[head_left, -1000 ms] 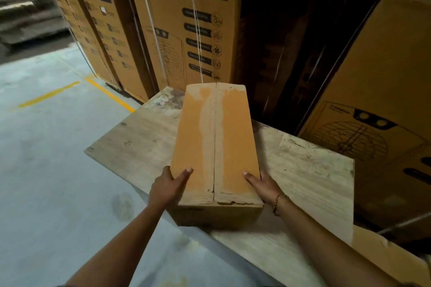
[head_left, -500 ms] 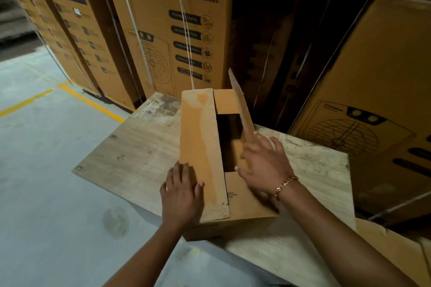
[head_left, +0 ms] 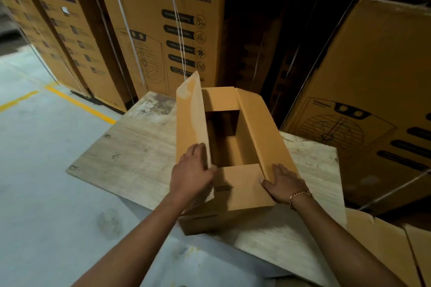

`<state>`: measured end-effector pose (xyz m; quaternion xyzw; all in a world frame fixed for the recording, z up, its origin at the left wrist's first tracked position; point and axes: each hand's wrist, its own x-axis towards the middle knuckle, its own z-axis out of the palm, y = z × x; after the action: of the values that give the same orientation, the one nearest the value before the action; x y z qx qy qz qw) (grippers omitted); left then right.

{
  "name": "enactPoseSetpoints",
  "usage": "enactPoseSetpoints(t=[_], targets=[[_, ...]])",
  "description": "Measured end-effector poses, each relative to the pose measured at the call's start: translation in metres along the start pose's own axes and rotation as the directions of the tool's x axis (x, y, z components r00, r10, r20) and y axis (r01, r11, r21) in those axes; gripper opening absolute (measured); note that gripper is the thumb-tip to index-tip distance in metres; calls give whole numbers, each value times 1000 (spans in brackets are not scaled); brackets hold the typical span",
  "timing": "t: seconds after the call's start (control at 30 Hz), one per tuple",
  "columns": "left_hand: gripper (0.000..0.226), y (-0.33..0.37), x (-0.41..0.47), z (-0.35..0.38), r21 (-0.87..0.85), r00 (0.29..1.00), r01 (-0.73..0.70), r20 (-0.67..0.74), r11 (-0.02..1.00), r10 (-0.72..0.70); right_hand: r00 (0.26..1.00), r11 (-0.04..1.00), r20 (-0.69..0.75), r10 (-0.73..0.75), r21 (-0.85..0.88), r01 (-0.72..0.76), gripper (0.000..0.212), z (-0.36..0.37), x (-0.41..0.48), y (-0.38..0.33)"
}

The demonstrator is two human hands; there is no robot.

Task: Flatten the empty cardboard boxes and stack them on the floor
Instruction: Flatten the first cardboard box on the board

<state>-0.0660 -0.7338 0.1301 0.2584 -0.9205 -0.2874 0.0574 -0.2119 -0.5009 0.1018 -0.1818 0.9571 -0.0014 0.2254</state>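
A long brown cardboard box (head_left: 235,196) stands on a pale wooden table (head_left: 130,158), its top open and its inside empty. My left hand (head_left: 192,173) grips the left long flap (head_left: 190,123), which stands nearly upright. My right hand (head_left: 283,184) holds the near end of the right long flap (head_left: 258,130), folded outward. The two short end flaps lie flat over the opening's ends.
Tall printed appliance cartons (head_left: 168,28) stand close behind the table and to its right (head_left: 373,105). Grey concrete floor (head_left: 39,193) with a yellow line (head_left: 79,102) lies to the left. Flat cardboard (head_left: 387,247) lies at the lower right, past the table's edge.
The box top was closed a second ago. The right flap came up first, then the left; both long flaps are now spread apart, and my hands have shifted to their near ends.
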Motion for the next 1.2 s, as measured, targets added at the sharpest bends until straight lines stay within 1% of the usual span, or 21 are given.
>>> enactPoseSetpoints(t=[0.07, 0.13, 0.23, 0.3, 0.37, 0.4, 0.47, 0.5, 0.53, 0.57, 0.6, 0.63, 0.67, 0.73, 0.8, 0.87, 0.93, 1.0, 1.03, 1.1, 1.2], targets=[[68, -11, -8, -33, -113, 995, 47, -86, 992, -57, 1000, 999, -11, -22, 22, 23, 81, 3, 1, 2], [64, -29, -16, -63, -125, 979, 114, -152, 985, -133, 997, 998, -46, -61, 23, 62, 80, 3, 3, 5], [70, -63, -31, -86, 33, 939, 295, -192, 955, -284, 974, 979, -100, -204, -19, 203, 77, -1, 9, 6], [75, -81, -43, -80, 261, 925, 363, -220, 895, -311, 945, 951, -110, -309, -70, 302, 72, -6, 14, -1], [69, -92, -54, -58, 480, 947, 319, -188, 817, -260, 923, 922, -73, -378, -117, 369, 69, -10, 18, -14], [64, -94, -58, -45, 517, 960, 278, -131, 809, -246, 922, 917, -40, -386, -127, 379, 67, -11, 21, -20], [62, -93, -63, -21, 477, 964, 231, 2, 848, -264, 932, 923, 7, -363, -134, 361, 63, -15, 26, -30], [64, -92, -64, -11, 422, 956, 243, 51, 873, -290, 940, 935, -2, -342, -98, 340, 58, -20, 26, -34], [65, -90, -63, -5, 354, 944, 272, 84, 895, -321, 949, 949, -25, -313, 19, 314, 52, -27, 25, -36], [65, -89, -61, -1, 287, 932, 310, 97, 906, -349, 957, 934, -48, -286, 210, 290, 47, -37, 19, -38], [63, -87, -59, 0, 229, 924, 345, 90, 910, -372, 966, 869, -48, -255, 426, 251, 47, -48, 12, -38], [61, -89, -57, 2, 181, 920, 368, 71, 912, -385, 972, 777, -9, -235, 600, 193, 47, -59, 4, -36], [60, -89, -55, 1, 147, 922, 374, 51, 916, -384, 970, 713, 69, -233, 691, 122, 47, -70, -3, -30], [67, -93, -53, 0, 80, 940, 335, 45, 939, -339, 912, 650, 259, -318, 760, 11, 48, -83, -15, -14], [87, -97, -53, -1, -20, 954, 275, 132, 961, -270, 829, 700, 358, -430, 712, 55, 46, -80, -21, 2], [110, -101, -57, 1, -50, 934, 226, 294, 973, -202, 817, 817, 358, -453, 533, 219, 51, -62, -20, 14], [133, -102, -62, 4, 24, 897, 195, 399, 980, -189, 851, 899, 299, -432, 219, 379, 84, -36, -15, 23], [151, -96, -69, 8, 112, 898, 153, 399, 982, -185, 891, 907, 191, -412, -11, 422, 118, -9, -17, 27], [158, -93, -71, 13, 154, 908, 129, 379, 980, -179, 906, 914, 149, -395, -33, 404, 131, 1, -20, 27], [162, -88, -74, 24, 196, 921, 111, 347, 974, -175, 924, 929, 107, -368, 10, 369, 143, 20, -21, 25], [150, -88, -74, 39, 68, 931, 170, 315, 983, -182, 935, 929, 41, -353, 132, 345, 147, 38, -20, 14]])
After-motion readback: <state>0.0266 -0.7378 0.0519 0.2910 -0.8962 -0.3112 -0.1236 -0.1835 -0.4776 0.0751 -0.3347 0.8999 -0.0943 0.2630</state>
